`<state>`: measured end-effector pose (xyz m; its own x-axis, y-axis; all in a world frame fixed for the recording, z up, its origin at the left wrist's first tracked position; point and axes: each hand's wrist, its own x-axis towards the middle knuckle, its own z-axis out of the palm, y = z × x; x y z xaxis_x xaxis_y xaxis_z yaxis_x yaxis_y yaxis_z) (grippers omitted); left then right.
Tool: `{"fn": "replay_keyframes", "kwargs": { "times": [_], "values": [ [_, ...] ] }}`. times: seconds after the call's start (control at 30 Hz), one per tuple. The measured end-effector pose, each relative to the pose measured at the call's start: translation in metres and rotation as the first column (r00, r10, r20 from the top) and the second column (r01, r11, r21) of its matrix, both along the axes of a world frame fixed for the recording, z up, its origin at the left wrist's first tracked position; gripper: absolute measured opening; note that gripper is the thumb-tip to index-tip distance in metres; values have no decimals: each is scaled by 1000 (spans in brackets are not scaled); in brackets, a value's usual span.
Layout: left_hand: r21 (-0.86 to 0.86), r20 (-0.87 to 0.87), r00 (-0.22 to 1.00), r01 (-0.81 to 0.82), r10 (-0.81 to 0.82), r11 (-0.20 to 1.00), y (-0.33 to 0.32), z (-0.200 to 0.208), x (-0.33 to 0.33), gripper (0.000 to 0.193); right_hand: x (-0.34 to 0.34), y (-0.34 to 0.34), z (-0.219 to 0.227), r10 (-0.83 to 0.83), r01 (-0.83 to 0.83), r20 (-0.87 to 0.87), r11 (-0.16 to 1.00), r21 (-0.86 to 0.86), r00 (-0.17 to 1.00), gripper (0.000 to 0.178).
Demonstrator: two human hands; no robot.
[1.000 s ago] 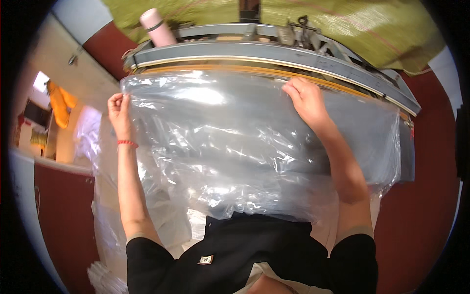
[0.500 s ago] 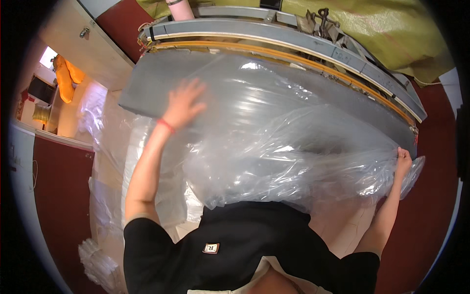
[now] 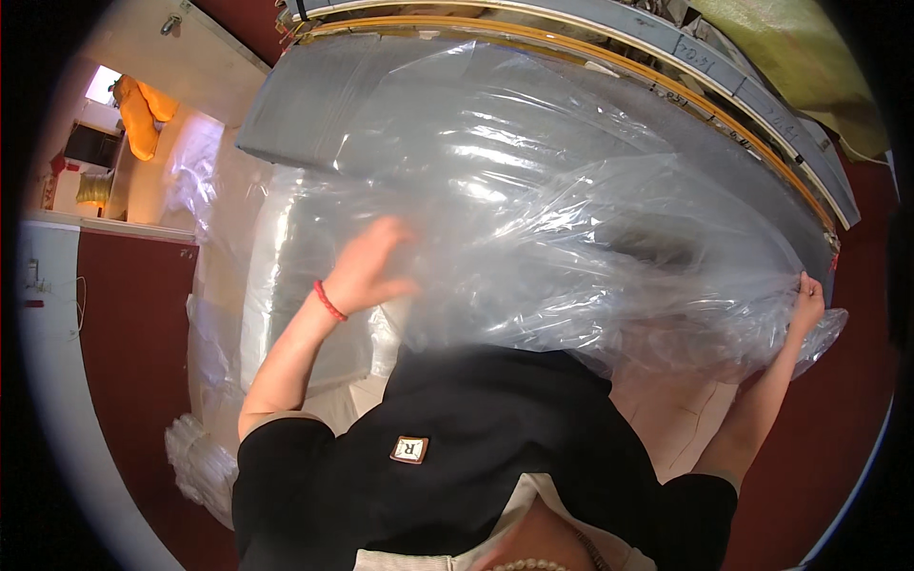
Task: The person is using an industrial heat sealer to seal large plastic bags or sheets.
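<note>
A clear plastic sheet lies loose and wrinkled over a long grey padded surface. Its near part bunches up close to my body. My left hand, with a red bracelet at the wrist, hovers over or touches the sheet's left part; motion blurs it, but thumb and fingers look apart. At the far right, my right hand pinches the edge of the sheet beside the right end of the grey surface. Some sheet hangs past that hand.
A grey metal rail and an orange strip run along the far side. Yellow-green woven sheeting covers the back right. More clear plastic is piled at the lower left. A pale door stands at the far left.
My left hand has come nearer to my body, off the middle of the grey surface. My right hand keeps its pinch on the sheet. The whole view has shifted.
</note>
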<state>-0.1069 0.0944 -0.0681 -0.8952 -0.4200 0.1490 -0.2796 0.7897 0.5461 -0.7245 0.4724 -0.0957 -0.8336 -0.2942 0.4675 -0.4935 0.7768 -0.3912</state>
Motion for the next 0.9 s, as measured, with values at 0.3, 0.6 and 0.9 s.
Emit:
{"fn": "replay_keyframes", "kwargs": {
  "times": [0.3,0.6,0.9],
  "values": [
    [-268,-32,999,-4,-5,963,27,-19,16,50,0,3,-1,7,-7,36,1000,12,999,33],
    [-442,28,1000,16,-4,897,34,-30,8,52,-1,2,0,2,-3,68,1000,15,998,36],
    [-415,-177,979,-164,98,895,21,-50,16,17,-9,5,-4,5,-6,60,1000,14,998,37]
  ]
}}
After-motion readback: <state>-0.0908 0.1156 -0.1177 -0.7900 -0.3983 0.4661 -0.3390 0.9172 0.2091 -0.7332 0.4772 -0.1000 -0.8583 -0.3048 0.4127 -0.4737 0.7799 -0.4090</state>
